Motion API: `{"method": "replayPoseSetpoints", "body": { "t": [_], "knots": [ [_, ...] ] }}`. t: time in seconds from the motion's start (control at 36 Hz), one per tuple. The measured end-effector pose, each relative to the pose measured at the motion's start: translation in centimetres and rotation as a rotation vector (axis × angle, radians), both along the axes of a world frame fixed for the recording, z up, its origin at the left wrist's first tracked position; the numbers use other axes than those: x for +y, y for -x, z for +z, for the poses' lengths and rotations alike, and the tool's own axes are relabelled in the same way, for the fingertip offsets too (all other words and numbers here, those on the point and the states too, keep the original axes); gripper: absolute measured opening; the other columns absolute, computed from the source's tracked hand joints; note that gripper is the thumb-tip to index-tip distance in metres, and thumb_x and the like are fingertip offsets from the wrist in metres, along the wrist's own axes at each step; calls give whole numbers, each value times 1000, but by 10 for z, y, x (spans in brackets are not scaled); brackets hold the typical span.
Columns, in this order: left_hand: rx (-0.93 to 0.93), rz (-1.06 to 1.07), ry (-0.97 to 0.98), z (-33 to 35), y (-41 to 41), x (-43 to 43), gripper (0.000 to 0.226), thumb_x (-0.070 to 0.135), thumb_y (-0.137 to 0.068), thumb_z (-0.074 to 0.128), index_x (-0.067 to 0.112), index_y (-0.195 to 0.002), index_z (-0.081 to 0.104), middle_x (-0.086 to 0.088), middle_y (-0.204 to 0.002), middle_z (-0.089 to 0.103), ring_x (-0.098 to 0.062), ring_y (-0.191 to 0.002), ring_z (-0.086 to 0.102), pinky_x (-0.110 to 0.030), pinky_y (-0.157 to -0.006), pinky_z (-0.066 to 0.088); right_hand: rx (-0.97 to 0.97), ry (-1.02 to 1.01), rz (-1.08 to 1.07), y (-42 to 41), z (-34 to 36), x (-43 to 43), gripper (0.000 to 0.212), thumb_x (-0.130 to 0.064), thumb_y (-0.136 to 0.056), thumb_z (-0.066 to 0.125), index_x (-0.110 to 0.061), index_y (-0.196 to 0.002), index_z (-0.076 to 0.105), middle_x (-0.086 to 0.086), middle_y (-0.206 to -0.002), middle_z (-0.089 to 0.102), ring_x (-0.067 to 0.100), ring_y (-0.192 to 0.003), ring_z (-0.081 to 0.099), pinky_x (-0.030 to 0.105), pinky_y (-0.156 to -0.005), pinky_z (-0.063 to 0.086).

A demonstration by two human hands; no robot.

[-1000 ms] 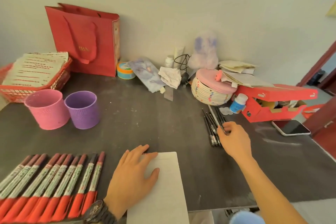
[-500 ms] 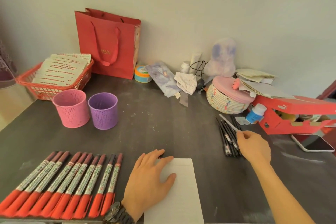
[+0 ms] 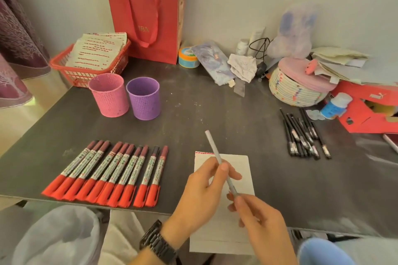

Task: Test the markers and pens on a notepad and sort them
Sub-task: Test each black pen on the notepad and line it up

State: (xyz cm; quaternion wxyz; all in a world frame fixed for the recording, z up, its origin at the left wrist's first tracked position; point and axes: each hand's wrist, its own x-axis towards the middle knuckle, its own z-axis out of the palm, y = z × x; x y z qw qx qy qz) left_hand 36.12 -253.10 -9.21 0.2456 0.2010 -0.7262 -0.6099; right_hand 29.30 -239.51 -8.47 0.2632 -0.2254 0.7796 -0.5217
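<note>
A thin grey-white pen (image 3: 213,146) slants over the white notepad (image 3: 241,170) at the table's front edge. My left hand (image 3: 200,193) pinches the pen's middle between thumb and fingers. My right hand (image 3: 260,224) grips its near end. Several red-capped markers (image 3: 112,172) lie in a row at the front left. A pile of several black pens (image 3: 303,135) lies to the right. The pink cup (image 3: 108,94) and the purple cup (image 3: 143,98) stand side by side at the back left; nothing shows above their rims.
A red basket of papers (image 3: 86,71) and a red paper bag (image 3: 148,17) stand at the back left. A woven round box (image 3: 295,90), a small blue bottle (image 3: 335,106) and a red cardboard box (image 3: 366,112) crowd the back right. A white-lined bin (image 3: 56,236) sits below the table edge.
My right hand lifted a grey-white pen from beside the black pile and carried it over the notepad. My left hand left the notepad and took hold of the pen's middle. The view tilted down.
</note>
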Motion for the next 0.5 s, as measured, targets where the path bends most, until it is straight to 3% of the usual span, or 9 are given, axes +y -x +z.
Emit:
{"method": "replayPoseSetpoints", "body": {
  "t": [0.06,0.14,0.22,0.28,0.42,0.5],
  "knots": [
    [31,12,-65,2,-2,2,28,44,-105,40,26,-96,60,7,-80,68,-10,-79,63,-32,-75,54,37,-17,-25,3,0,2,35,-61,-75,58,-38,-95,76,-12,-88,76,6,-69,64,19,-66,50],
    [2,-26,-14,4,-5,1,28,54,-101,41,34,-100,60,11,-65,49,-9,-61,46,-28,-56,46,34,92,-121,12,2,5,40,-65,-73,58,-36,-95,76,-10,-85,73,6,-64,60,23,-64,47],
    [-108,-165,114,4,-7,3,28,58,-99,44,38,-100,63,14,-63,45,-5,-56,37,-18,-54,34,40,194,-85,16,7,4,27,-64,-83,59,-46,-98,74,-15,-74,67,0,-60,56,12,-57,44],
    [-181,-246,195,5,-10,4,26,56,-99,46,37,-98,64,16,-61,47,-6,-53,38,-17,-52,30,37,237,-60,17,10,1,20,-53,-86,60,-43,-96,75,-17,-65,63,-1,-57,54,9,-55,42],
    [-296,-230,231,3,-18,0,35,53,-102,39,33,-85,62,17,-56,46,-6,-52,40,-19,-51,30,20,349,-252,20,9,-1,25,-46,-85,58,-28,-88,75,-7,-60,56,5,-48,43,17,-45,38],
    [-321,-175,291,1,-19,3,39,55,-102,34,30,-76,50,14,-57,48,-9,-53,41,-29,-53,37,-2,379,-222,17,6,-2,23,-44,-87,59,-26,-89,74,-3,-64,59,8,-46,42,20,-43,37]
  ]
}}
